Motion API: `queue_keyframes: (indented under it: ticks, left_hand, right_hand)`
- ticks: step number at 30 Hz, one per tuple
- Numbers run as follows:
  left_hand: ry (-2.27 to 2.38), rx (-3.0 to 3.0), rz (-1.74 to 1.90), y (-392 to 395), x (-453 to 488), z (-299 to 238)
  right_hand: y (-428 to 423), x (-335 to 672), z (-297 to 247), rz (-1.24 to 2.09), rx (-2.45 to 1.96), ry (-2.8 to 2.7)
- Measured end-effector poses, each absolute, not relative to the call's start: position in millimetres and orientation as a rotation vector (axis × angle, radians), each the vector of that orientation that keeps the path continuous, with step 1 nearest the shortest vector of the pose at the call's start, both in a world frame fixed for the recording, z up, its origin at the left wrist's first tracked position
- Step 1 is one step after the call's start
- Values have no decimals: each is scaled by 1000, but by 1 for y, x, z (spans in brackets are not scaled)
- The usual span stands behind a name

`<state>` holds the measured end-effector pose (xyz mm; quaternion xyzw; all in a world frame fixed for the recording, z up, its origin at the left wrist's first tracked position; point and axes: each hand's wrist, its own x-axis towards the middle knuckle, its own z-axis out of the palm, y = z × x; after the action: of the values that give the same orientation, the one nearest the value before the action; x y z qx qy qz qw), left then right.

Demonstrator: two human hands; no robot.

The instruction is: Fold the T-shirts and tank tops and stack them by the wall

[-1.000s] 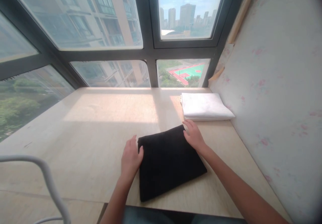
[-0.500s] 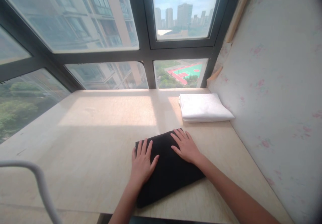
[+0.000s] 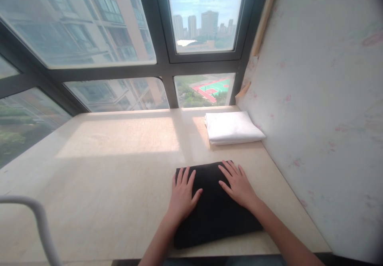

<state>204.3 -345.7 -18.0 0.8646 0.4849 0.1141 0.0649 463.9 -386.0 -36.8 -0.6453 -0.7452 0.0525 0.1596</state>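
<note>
A flat black folded cloth (image 3: 215, 222) lies near the front edge of the pale wooden surface (image 3: 119, 202). My left hand (image 3: 184, 196) rests palm down on its left side, fingers stretched toward the window and thumb out to the right. On the upper right part of the cloth lies my right hand (image 3: 239, 186), also flat with fingers spread. Neither hand grips anything. Beyond the right hand, a white folded cloth (image 3: 233, 128) sits at the back right, apart from both hands.
Dark-framed windows (image 3: 163, 70) border the back and left of the surface. A wall with floral paper (image 3: 314, 110) rises along the right. A curved light-grey tube (image 3: 40, 218) stands at the front left.
The black cloth and both hands on it have shifted right and turned, its far edge now more level. The view has swung slightly too; the white cloth appears further left.
</note>
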Motion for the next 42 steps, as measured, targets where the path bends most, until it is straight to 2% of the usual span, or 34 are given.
queue_keyframes:
  ticks: [3,6,9,12,15,22,25,30,36,39,42]
  left_hand:
    - [1432,2536,426,-336,220,-15]
    - [1502,2403,674,-339,223,-11]
    - [1550,2127,863,-352,210,-6]
    - [1575,1750,813,-367,186,0]
    - [1551,1418,695,-380,165,6]
    - [1389,847,553,-422,159,26]
    - [1313,851,491,-432,164,32]
    - [1349,973,590,-437,163,20]
    - [1525,771,733,-421,176,22]
    - [1382,769,846,-388,202,53]
    - [1181,1010,920,-343,232,92]
  right_hand:
    - [-389,487,-38,126,-1917,-1968]
    - [-401,511,-37,115,-1937,-1680]
    - [-428,522,-33,341,-1881,-1424]
    - [-461,515,-32,715,-1846,-1167]
    - [-485,501,-33,896,-1829,-998]
    - [-497,492,-31,1075,-1925,-885]
    - [-504,490,-35,1094,-1970,-862]
    - [-515,477,-37,939,-2044,-933]
    - [-488,484,22,826,-1948,-1007]
    - [-455,503,67,964,-1744,-1052]
    - [-412,527,105,989,-1606,-1030]
